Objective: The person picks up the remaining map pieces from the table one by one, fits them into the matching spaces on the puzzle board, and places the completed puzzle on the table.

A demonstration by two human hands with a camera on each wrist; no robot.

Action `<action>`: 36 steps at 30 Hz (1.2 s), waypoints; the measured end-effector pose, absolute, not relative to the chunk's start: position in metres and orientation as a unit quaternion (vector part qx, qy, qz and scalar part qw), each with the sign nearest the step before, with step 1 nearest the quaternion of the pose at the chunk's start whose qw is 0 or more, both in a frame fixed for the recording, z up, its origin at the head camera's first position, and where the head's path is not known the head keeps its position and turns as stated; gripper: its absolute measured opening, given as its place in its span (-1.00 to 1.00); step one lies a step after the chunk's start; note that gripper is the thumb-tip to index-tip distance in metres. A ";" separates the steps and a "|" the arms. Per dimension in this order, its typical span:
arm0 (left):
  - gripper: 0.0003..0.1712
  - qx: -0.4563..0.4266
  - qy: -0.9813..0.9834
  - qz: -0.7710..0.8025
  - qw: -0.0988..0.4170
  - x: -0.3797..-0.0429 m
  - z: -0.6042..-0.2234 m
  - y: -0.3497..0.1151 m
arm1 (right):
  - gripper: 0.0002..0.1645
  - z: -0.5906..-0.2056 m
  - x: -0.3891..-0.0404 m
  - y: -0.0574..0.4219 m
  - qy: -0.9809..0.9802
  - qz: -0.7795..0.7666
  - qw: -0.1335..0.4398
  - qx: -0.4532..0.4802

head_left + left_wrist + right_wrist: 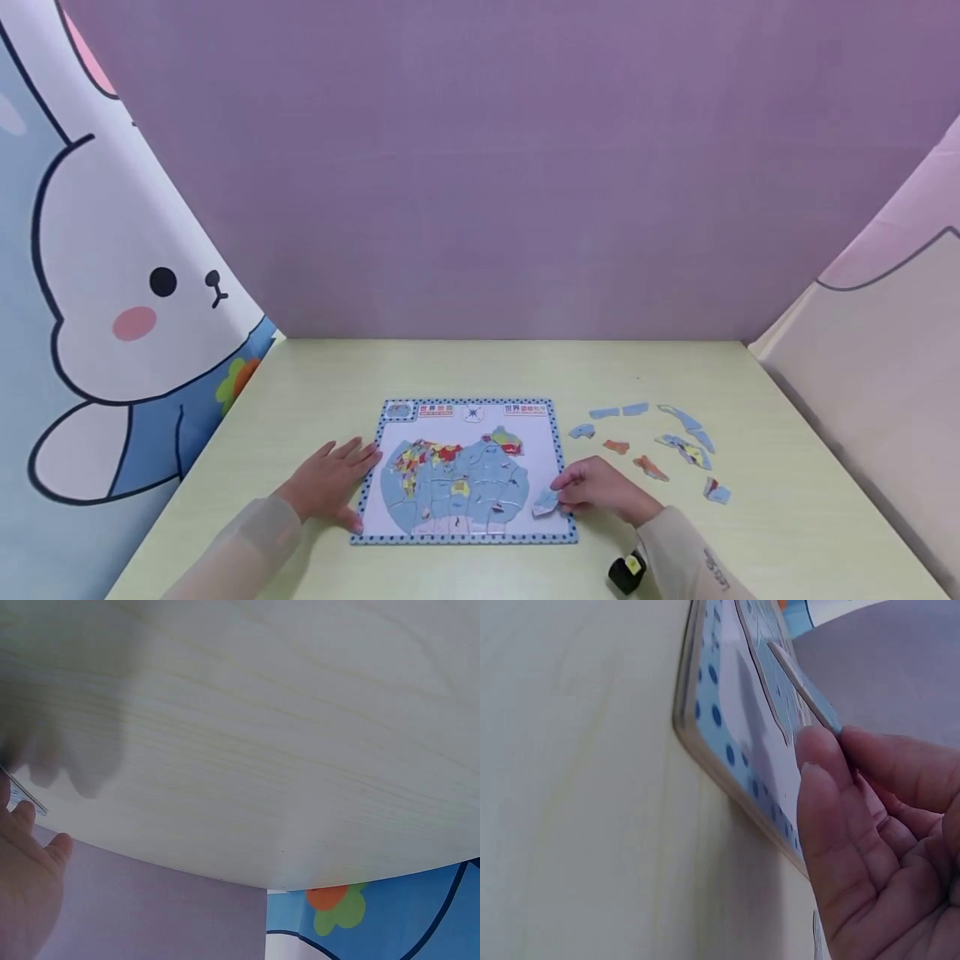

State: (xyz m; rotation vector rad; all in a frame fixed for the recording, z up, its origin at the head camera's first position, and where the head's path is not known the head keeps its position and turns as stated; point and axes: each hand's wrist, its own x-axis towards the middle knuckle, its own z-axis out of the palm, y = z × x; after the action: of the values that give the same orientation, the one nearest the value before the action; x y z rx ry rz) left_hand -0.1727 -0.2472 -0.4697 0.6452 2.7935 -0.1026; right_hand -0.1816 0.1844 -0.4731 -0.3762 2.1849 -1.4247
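Observation:
A world map puzzle board (465,540) with a dotted blue border lies on the table, its map partly filled with pieces (460,487). My right hand (603,490) pinches a light blue puzzle piece (545,502) between thumb and fingers, over the board's lower right part. In the right wrist view the piece (806,688) is tilted and held by one end, above the board (727,742). My left hand (333,481) rests with fingers spread at the board's left edge. Only part of that hand (30,885) shows in the left wrist view.
Several loose puzzle pieces, blue (581,431), orange (649,467) and yellow-blue (690,452), lie on the table right of the board. A black object with a yellow mark (627,573) is by the right wrist. A purple panel (510,183) stands behind the table.

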 end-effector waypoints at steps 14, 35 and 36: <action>0.27 0.215 0.965 -0.031 0.146 -0.173 -0.473 -0.248 | -0.85 -0.471 -0.175 0.163 0.795 -0.527 0.270 -0.129; 0.27 0.225 0.965 -0.038 0.132 -0.172 -0.472 -0.249 | -0.89 -0.472 -0.171 0.146 0.824 -0.486 0.272 -0.104; 0.27 0.227 0.964 -0.036 0.132 -0.172 -0.472 -0.249 | -0.89 -0.473 -0.171 0.146 0.824 -0.487 0.271 -0.104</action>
State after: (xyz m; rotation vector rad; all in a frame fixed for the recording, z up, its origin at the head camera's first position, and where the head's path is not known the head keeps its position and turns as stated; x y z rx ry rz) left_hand -0.1720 -0.2486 -0.4719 0.6579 2.7981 -0.1050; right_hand -0.1706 0.1455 -0.4727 -0.2804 2.2191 -1.3120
